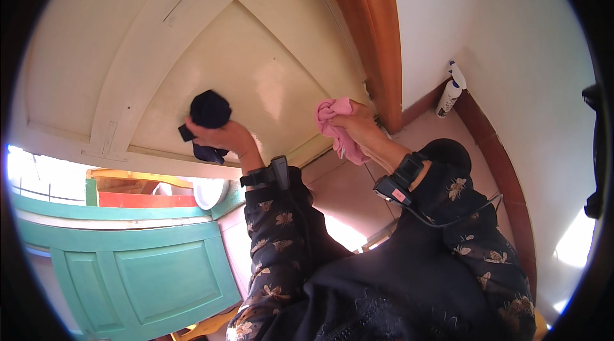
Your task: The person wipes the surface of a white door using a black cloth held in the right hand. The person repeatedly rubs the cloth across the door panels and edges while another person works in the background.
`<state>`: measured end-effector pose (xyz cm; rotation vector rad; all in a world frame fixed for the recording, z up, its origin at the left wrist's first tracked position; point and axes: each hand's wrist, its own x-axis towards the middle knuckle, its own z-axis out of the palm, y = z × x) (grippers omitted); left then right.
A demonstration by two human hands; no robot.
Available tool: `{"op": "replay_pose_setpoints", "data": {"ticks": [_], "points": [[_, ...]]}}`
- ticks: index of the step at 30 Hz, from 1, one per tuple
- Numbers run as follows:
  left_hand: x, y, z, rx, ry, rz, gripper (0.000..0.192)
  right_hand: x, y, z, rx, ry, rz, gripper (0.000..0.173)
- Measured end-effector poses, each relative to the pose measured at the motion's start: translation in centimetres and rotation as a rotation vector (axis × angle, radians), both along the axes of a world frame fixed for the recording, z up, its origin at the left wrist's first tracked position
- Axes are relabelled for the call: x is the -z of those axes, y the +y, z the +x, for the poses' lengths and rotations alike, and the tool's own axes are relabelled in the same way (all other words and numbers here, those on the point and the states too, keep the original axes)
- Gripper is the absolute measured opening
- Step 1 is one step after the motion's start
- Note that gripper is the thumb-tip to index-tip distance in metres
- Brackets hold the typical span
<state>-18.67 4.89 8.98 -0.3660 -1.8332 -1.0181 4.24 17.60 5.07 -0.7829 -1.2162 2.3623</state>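
Note:
My left hand [223, 137] is at the lower part of a cream panelled door [249, 67]. It grips a dark navy bundle [211, 108] that looks like bunched cloth, with part of it hanging below the palm. A small black block sticks out beside those fingers; what it is I cannot tell. To the right, my right hand [362, 125] clutches a crumpled pink cloth [336, 113] near the door's bottom corner on the frame side. One end of the pink cloth dangles under the hand. Black straps with small devices circle both wrists.
A white spray bottle [449, 96] stands in the corner by the white wall [518, 77] and dark red skirting [487, 149]. The brown wooden door frame [371, 19] rises behind my right hand. At lower left is a teal panelled cabinet [165, 278], with a white basin [210, 192] beyond.

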Motion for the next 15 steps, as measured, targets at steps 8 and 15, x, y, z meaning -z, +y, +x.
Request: {"op": "replay_pose_setpoints", "data": {"ticks": [8, 15], "points": [[1.0, 2.1, 1.3, 0.174, 0.112, -0.206, 0.055, -0.4, -0.1, -0.2, 0.015, -0.009, 0.054, 0.029], [0.6, 1.4, 1.5, 0.214, 0.145, -0.235, 0.043, 0.5, -0.1, -0.4, -0.017, -0.083, 0.058, 0.022]]}}
